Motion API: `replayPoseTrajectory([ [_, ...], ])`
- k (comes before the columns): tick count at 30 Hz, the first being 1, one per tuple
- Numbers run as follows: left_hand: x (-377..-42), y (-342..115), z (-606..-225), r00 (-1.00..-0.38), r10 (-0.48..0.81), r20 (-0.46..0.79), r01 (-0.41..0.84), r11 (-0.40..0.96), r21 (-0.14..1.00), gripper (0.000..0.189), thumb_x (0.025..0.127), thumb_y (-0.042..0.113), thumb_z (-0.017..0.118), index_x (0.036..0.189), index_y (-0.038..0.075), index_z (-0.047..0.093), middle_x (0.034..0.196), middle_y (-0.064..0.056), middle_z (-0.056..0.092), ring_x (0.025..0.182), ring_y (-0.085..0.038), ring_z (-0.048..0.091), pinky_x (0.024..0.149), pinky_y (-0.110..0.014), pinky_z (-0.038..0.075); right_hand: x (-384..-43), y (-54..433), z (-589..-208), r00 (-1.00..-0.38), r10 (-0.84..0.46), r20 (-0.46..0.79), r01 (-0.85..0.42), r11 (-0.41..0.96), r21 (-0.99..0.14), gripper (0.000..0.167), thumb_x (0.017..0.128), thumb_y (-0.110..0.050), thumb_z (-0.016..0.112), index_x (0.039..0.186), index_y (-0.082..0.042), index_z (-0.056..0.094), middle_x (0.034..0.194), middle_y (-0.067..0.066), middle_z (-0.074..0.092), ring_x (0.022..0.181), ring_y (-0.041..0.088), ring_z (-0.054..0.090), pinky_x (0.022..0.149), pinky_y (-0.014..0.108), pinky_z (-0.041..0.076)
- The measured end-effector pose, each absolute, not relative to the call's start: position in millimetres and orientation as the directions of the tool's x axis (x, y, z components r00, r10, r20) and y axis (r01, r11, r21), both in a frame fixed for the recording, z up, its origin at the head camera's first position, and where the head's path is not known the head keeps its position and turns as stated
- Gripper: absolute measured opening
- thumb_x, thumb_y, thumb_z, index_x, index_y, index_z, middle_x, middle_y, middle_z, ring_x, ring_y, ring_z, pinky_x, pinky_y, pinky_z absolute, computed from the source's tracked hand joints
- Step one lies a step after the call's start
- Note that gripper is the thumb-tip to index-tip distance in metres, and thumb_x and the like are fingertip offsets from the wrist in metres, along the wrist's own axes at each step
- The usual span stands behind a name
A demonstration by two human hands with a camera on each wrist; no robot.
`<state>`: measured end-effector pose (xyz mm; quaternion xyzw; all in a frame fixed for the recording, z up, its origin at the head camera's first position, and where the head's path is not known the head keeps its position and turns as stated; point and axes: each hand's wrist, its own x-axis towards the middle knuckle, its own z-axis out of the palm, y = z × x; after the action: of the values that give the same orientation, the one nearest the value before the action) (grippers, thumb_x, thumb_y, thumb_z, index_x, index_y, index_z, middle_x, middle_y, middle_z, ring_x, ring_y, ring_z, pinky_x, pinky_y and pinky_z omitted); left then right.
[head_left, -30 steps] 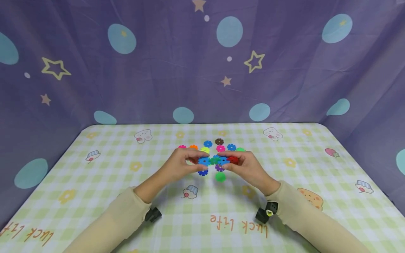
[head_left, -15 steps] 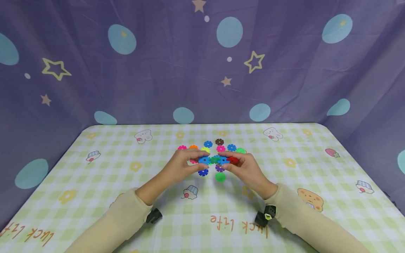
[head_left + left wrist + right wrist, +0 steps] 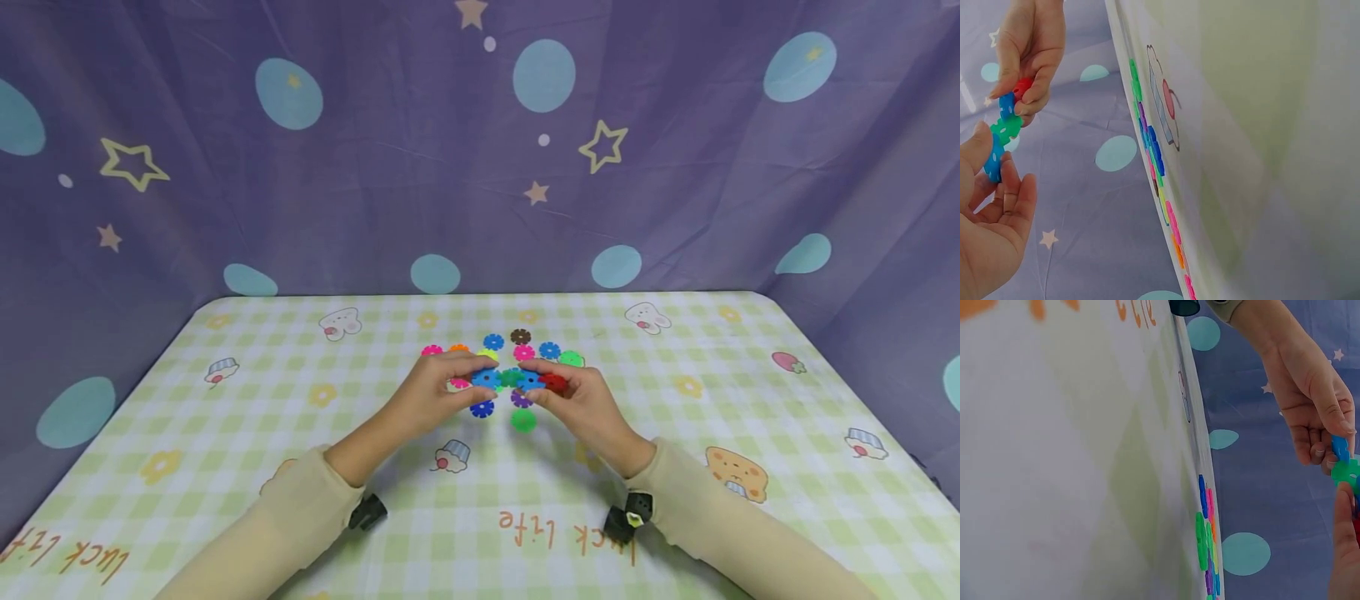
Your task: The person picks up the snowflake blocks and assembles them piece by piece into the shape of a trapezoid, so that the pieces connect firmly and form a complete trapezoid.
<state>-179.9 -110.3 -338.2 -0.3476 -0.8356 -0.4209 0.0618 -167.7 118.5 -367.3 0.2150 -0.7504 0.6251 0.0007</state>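
Observation:
Above the middle of the table, both hands hold a short chain of notched plastic discs, the snowflake building kind. My left hand point(image 3: 438, 387) pinches the blue disc point(image 3: 486, 379) at its left end between thumb and fingers. A green disc point(image 3: 511, 378) joins that one to a second blue disc point(image 3: 530, 382), which my right hand point(image 3: 588, 400) pinches. Beyond it a red disc point(image 3: 554, 382) sits against the right fingers, partly covered by them. In the left wrist view the chain, including the green disc point(image 3: 1007, 130), hangs well clear of the tabletop.
Loose discs lie on the checked tablecloth point(image 3: 337, 442) behind and below the hands: a brown one point(image 3: 521, 337), a dark blue one point(image 3: 482, 409), a light green one point(image 3: 523, 420) and several others. A patterned purple curtain point(image 3: 480, 167) hangs behind the table.
Both hands stay nearly in place, still holding the disc chain. The left blue disc has tilted slightly, and the right wrist has shifted a little inward.

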Motion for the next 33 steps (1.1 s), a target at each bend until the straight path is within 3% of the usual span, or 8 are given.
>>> replayPoseTrajectory([
  [5,-180,-110,-338,-0.752,0.536,0.385,0.634,0.426,0.646,0.036,0.081,0.016,0.074,0.114,0.003,0.067,0.103,-0.005,0.069,0.088,-0.013,0.062,0.077,-0.03,0.053,-167,119,-366,-0.903,-0.327,0.278,-0.328,0.109,-0.938,0.037,0.086,-0.007,0.067,0.122,-0.001,0.062,0.118,0.013,0.065,0.091,0.031,0.066,0.075,0.024,0.054],
  [14,-180,-110,-337,-0.751,0.55,0.366,0.626,0.417,0.659,0.036,0.081,0.015,0.074,0.114,0.003,0.067,0.104,-0.007,0.069,0.092,-0.015,0.063,0.079,-0.04,0.054,-168,120,-367,-0.877,-0.345,0.334,-0.396,0.126,-0.91,0.036,0.085,0.004,0.065,0.121,0.003,0.061,0.112,0.018,0.066,0.08,0.013,0.066,0.064,0.024,0.053],
  [21,-180,-105,-334,-0.849,0.439,0.294,0.478,0.402,0.781,0.036,0.08,0.009,0.075,0.114,0.001,0.067,0.092,-0.007,0.067,0.075,-0.014,0.059,0.069,-0.026,0.054,-169,117,-365,-0.91,-0.301,0.284,-0.336,0.135,-0.932,0.035,0.086,-0.008,0.069,0.121,-0.009,0.064,0.096,0.021,0.069,0.075,0.03,0.064,0.063,0.029,0.052],
  [25,-181,-103,-332,-0.89,0.404,0.209,0.373,0.383,0.845,0.037,0.081,0.007,0.073,0.117,0.0,0.066,0.086,-0.009,0.064,0.068,-0.015,0.053,0.061,-0.023,0.048,-171,111,-365,-0.934,-0.269,0.235,-0.266,0.083,-0.96,0.03,0.086,-0.008,0.069,0.116,-0.008,0.067,0.1,0.018,0.068,0.082,0.036,0.065,0.074,0.037,0.055],
  [29,-181,-102,-333,-0.91,0.392,0.134,0.297,0.395,0.869,0.039,0.083,0.01,0.072,0.121,0.004,0.064,0.097,-0.007,0.064,0.073,-0.016,0.054,0.064,-0.024,0.049,-173,109,-366,-0.949,-0.241,0.204,-0.221,0.048,-0.974,0.021,0.085,-0.007,0.069,0.105,-0.002,0.069,0.101,0.017,0.068,0.085,0.034,0.065,0.08,0.042,0.054],
  [33,-178,-102,-333,-0.919,0.386,0.082,0.235,0.369,0.899,0.036,0.091,0.015,0.063,0.126,0.005,0.061,0.107,-0.009,0.065,0.085,-0.018,0.06,0.074,-0.03,0.053,-176,108,-366,-0.963,-0.202,0.181,-0.199,0.072,-0.977,0.019,0.084,-0.012,0.071,0.1,-0.001,0.071,0.096,0.013,0.069,0.084,0.03,0.066,0.078,0.039,0.054],
])
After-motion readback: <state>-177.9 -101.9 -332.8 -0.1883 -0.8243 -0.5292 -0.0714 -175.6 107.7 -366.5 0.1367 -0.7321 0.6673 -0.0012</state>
